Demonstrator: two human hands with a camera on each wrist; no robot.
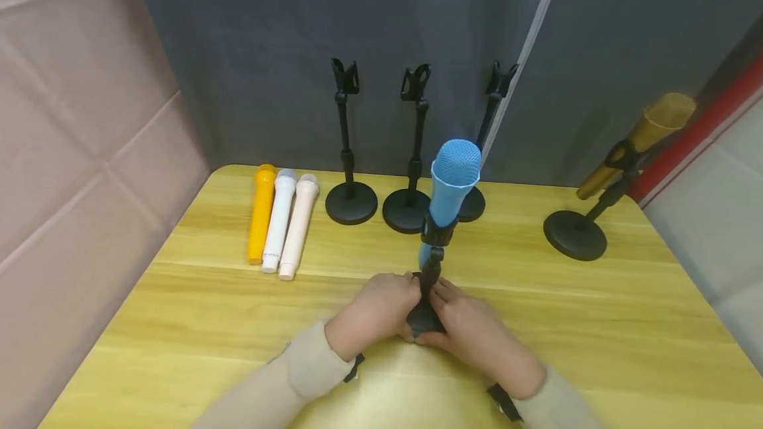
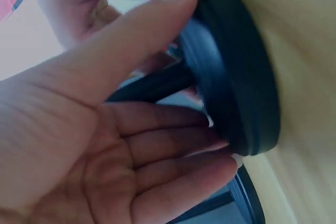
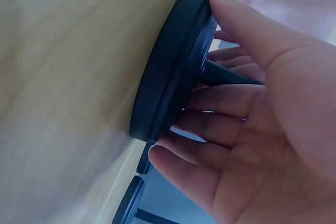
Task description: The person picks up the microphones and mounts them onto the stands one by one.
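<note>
In the head view, a blue microphone (image 1: 450, 194) sits tilted in the clip of a black microphone stand (image 1: 432, 273) at the front middle of the table. My left hand (image 1: 384, 301) grips the left side of the stand's round base, and my right hand (image 1: 477, 331) grips its right side. Seen from the left wrist, the base (image 2: 236, 72) lies between my thumb and fingers, low over the wood. From the right wrist, my thumb is at the near rim of the base (image 3: 170, 66), with the fingers along its upper face. Both thumbs come close together.
Three black stands with bare clips (image 1: 352, 204) line the back of the table (image 1: 197, 310). Left of them lie an orange microphone (image 1: 261, 214), a white one (image 1: 279, 220) and a pale pink one (image 1: 299, 227). A gold microphone (image 1: 656, 124) leans in a stand (image 1: 575, 235) at right.
</note>
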